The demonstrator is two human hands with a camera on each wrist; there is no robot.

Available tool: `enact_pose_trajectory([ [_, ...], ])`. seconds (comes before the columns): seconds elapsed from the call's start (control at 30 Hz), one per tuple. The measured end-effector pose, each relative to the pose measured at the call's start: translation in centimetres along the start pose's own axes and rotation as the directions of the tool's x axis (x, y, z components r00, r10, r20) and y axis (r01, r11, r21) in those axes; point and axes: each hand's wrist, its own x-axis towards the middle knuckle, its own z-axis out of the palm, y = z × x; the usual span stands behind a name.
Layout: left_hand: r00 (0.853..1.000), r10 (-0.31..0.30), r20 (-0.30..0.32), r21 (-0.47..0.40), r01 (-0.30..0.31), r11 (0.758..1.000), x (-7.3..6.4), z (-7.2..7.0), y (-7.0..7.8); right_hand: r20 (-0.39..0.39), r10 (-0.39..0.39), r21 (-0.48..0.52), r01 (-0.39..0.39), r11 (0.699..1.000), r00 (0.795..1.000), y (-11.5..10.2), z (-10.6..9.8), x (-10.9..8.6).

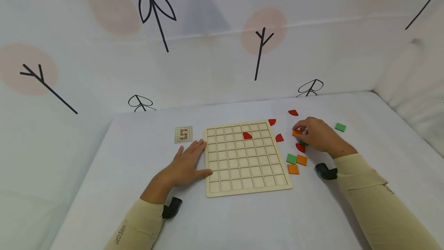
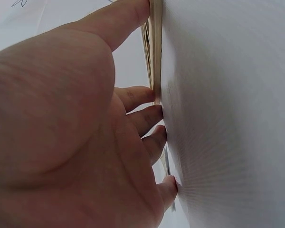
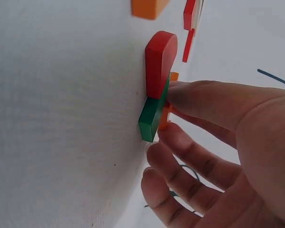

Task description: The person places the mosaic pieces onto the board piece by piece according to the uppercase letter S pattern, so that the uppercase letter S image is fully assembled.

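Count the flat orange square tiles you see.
3: one tile pinched in the right hand, partly covered; a second tile beside the flat green square tile nearest the pale wooden grid board; a third tile nearer the viewer. Others may hide under the hand.

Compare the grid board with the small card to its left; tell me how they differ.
Size: the grid board is much larger than the card. Markings: the card shows a coloured, S-like figure over its grid, while the board's own grid is plain. Load: a red piece lies on the board; no piece lies on the card. Both are pale, carry square grids and lie on the white tabletop.
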Motion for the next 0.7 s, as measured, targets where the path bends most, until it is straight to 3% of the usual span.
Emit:
enact_pose_trajectory([
  [0.2, 1.000, 0.009, 0.001, -0.007, -0.009, 1.000, 0.0, 0.1, -0.2, -0.029, -0.024, 0.002, 0.024, 1.000, 0.999, -0.9, 0.0, -0.3],
  [0.4, 1.000, 0.011, 0.004, -0.004, -0.011, 1.000, 0.0, 0.1, -0.3, -0.070, -0.087, 0.002, 0.088, 0.996, 0.994, -3.2, -0.2, -0.6],
  [0.7, 1.000, 0.000, 0.000, 0.006, 0.000, 1.000, 0.1, 0.1, -0.2, -0.144, -0.231, -0.039, 0.228, 0.973, 0.962, -6.5, 0.0, -0.3],
])
